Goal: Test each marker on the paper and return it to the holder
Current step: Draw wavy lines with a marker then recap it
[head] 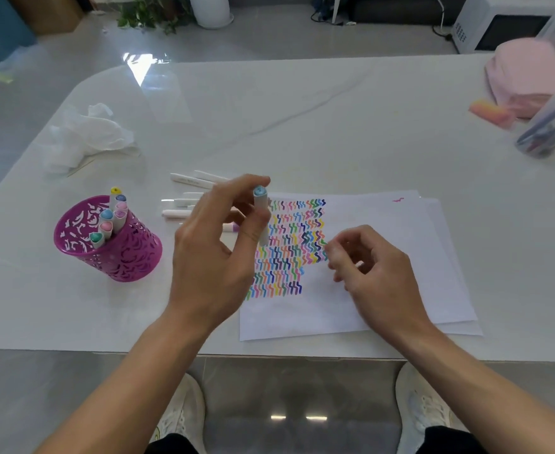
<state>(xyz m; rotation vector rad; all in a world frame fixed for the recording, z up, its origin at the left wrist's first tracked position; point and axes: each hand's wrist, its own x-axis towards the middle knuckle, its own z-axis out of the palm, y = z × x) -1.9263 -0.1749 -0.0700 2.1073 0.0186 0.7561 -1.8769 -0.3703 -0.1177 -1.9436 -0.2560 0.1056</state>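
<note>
My left hand [215, 247] pinches a white marker [260, 208] with a light blue cap end, held upright above the left edge of the paper [384, 263]. The paper carries rows of coloured zigzag test marks [289, 247]. My right hand [371, 267] hovers over the paper just right of the marks, its fingers loosely curled; whether it holds anything small I cannot tell. A magenta perforated holder [112, 253] stands at the left with several markers [110, 217] upright in it. Several more white markers [187, 194] lie on the table behind my left hand.
A crumpled white tissue [86, 136] lies at the back left of the white table [302, 126]. At the far right sit a pink cloth [525, 77], an orange-pink block [490, 111] and a clear case of pens [551, 126]. My shoes [423, 407] show below the table's front edge.
</note>
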